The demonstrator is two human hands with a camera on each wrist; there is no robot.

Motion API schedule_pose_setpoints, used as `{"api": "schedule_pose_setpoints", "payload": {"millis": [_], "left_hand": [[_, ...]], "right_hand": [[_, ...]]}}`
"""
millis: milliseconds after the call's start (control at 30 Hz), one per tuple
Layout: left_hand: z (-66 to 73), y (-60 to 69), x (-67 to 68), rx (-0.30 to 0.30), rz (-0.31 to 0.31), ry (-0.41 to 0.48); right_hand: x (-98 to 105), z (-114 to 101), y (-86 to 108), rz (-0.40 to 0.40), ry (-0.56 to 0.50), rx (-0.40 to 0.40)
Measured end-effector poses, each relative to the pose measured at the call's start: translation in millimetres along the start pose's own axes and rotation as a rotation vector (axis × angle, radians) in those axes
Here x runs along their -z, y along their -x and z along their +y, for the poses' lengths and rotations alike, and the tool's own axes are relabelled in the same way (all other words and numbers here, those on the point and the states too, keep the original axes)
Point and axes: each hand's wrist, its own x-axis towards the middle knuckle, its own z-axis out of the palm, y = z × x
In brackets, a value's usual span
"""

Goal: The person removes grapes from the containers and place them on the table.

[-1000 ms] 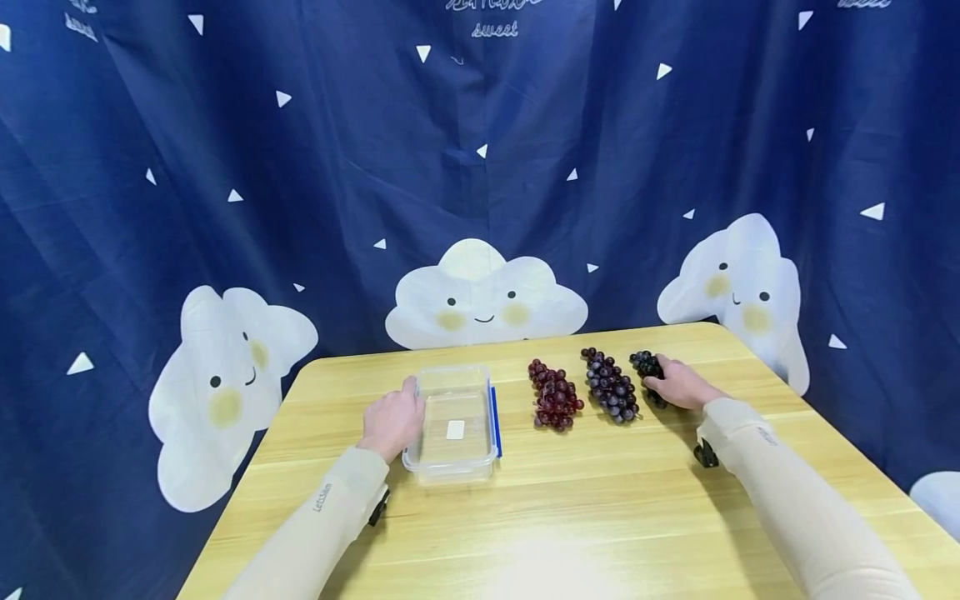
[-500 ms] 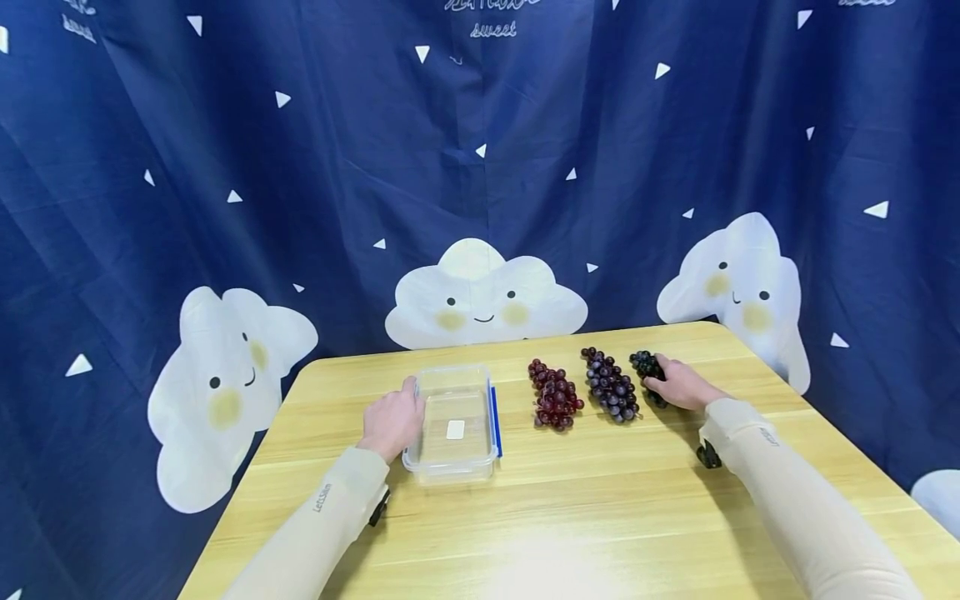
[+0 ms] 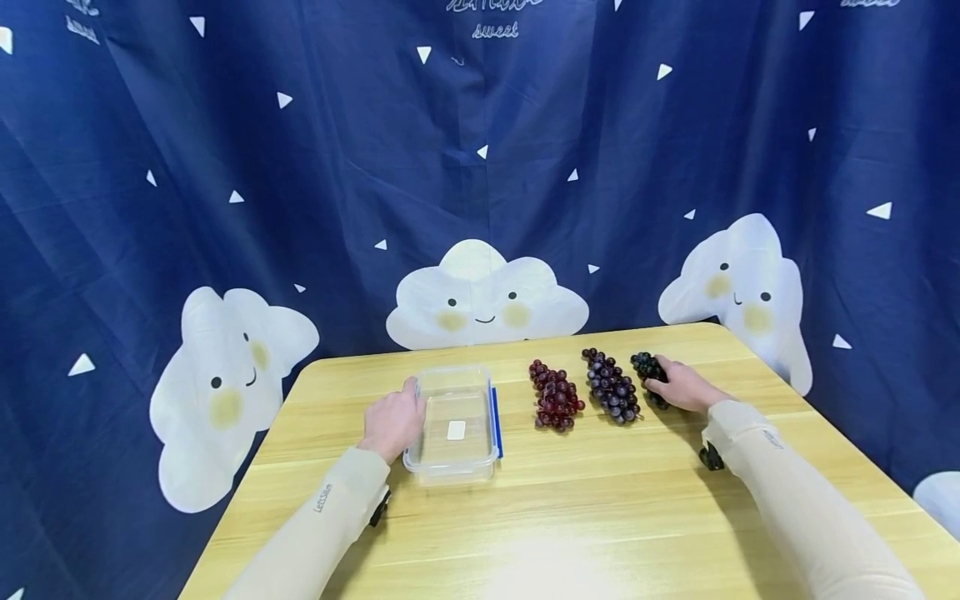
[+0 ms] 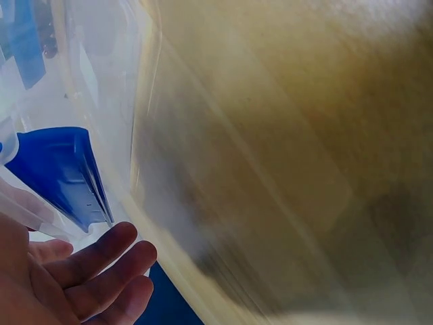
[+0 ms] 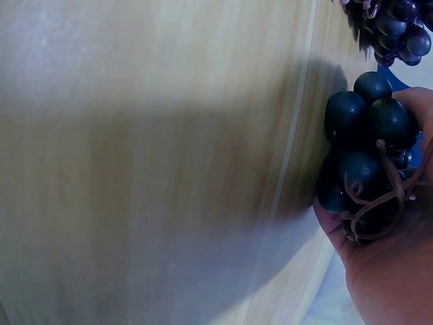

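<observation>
In the head view a clear plastic food container (image 3: pixel 453 425) with a white label stands left of centre. My left hand (image 3: pixel 393 421) grips its left side. The left wrist view shows a blue latch (image 4: pixel 61 172) right beside the fingers (image 4: pixel 111 271); part of that hand lies behind clear plastic. On the right, my right hand (image 3: pixel 682 386) holds a bunch of black grapes (image 3: pixel 647 367) on the table. Its palm and fingers wrap the dark grapes (image 5: pixel 358 169) and brown stem in the right wrist view. Whether the container's lid is on, I cannot tell.
Between container and right hand lie a bunch of red grapes (image 3: pixel 557 398) and a bunch of purple grapes (image 3: pixel 611 387). All rest on a light wooden table (image 3: pixel 570 500). A dark blue curtain (image 3: pixel 337 167) with white clouds hangs behind its far edge.
</observation>
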Motion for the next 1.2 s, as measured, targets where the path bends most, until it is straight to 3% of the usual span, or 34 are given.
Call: {"api": "schedule_pose_setpoints", "payload": {"millis": [1200], "left_hand": [[1.6,0.6,1.9,-0.003,-0.002,-0.006]], "right_hand": [[0.1,-1.6,1.3,-0.002,-0.025,-0.02]]}}
